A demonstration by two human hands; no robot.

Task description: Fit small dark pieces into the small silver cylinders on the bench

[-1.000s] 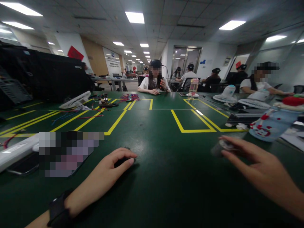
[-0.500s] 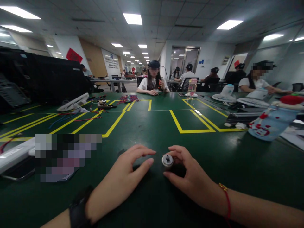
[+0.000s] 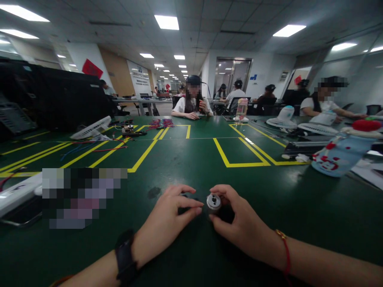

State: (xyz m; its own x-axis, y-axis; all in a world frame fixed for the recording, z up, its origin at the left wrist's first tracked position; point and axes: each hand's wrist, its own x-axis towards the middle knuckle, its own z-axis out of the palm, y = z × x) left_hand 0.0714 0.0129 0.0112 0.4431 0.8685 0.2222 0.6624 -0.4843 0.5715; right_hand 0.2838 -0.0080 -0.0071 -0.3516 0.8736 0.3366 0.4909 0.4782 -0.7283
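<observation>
My right hand (image 3: pixel 243 217) holds a small silver metal cylinder (image 3: pixel 213 202), fingers behind it and thumb in front. The cylinder stands upright, with dark marks in the middle of its round top. Just left of it is my left hand (image 3: pixel 172 215), palm side down. The tips of its thumb and index finger are pressed together; anything between them is too small to make out. A dark watch (image 3: pixel 125 255) is on the left wrist and a red cord bracelet (image 3: pixel 285 249) on the right.
A blue cup (image 3: pixel 335 153) stands at the right, near white fans (image 3: pixel 281 122). At the left are a white power strip (image 3: pixel 20 193), a blurred-out area, loose wires (image 3: pixel 110 148) and black equipment (image 3: pixel 60 97). Yellow tape marks the green table (image 3: pixel 179 163). A person (image 3: pixel 193 99) sits opposite.
My left hand has moved right, closer to the cylinder, and its thumb and index finger have come together. My right hand and the cylinder have shifted slightly right.
</observation>
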